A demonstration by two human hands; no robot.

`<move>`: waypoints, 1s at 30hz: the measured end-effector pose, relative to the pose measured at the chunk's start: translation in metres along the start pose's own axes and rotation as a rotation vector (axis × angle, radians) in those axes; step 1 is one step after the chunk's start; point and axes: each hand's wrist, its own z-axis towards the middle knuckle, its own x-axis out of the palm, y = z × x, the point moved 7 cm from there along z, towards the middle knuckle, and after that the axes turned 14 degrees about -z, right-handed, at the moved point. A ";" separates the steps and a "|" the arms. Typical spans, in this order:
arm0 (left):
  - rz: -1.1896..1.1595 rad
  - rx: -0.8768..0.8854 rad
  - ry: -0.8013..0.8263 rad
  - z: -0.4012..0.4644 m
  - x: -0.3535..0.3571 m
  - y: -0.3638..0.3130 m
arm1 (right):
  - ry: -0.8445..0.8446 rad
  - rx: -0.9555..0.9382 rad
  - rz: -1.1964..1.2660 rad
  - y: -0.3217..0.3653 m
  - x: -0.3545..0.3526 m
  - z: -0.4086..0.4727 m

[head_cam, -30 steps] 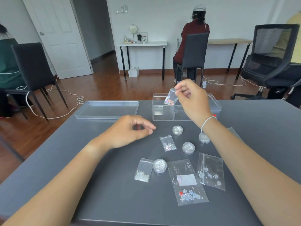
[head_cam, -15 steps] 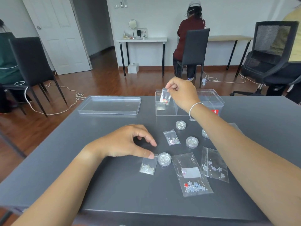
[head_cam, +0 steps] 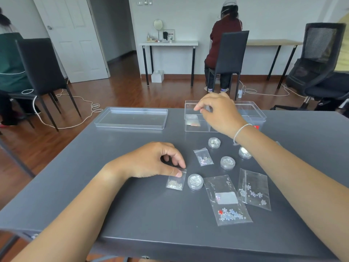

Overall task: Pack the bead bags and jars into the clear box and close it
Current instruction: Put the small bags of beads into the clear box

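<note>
The clear box stands open at the far side of the grey table, with one small bead bag lying in its left compartment. My right hand hovers over the box, fingers apart and holding nothing. My left hand rests on the table, thumb and fingertips pinching the top edge of a small bead bag. Beside that bag stands a round jar. Another small bag, three more jars and two larger flower-bead bags lie between my arms.
The box's clear lid lies upside down at the far left of the table. Beyond the table are black chairs, white cables on the wood floor, and a seated person at a wall desk.
My right hand has let go of the small bag, which now lies in the box's left compartment. My left hand slid right and took hold of the near small bag's top edge.
</note>
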 end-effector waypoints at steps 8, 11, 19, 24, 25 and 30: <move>0.071 0.008 -0.149 0.000 -0.016 0.006 | 0.445 -0.200 0.040 0.013 0.014 -0.055; 0.066 -0.021 -0.145 -0.001 -0.018 0.007 | 0.520 -0.195 0.011 0.011 0.017 -0.062; 0.066 -0.023 -0.141 0.001 -0.015 0.004 | 0.551 -0.187 -0.043 0.012 0.023 -0.066; 0.066 0.015 -0.161 0.001 -0.017 0.005 | 0.549 -0.188 -0.014 0.012 0.026 -0.066; 0.064 0.023 -0.171 0.002 -0.017 0.005 | 0.542 -0.192 -0.011 0.012 0.026 -0.066; -0.001 0.108 -0.264 0.002 -0.026 0.000 | 0.478 -0.195 0.052 0.014 0.020 -0.063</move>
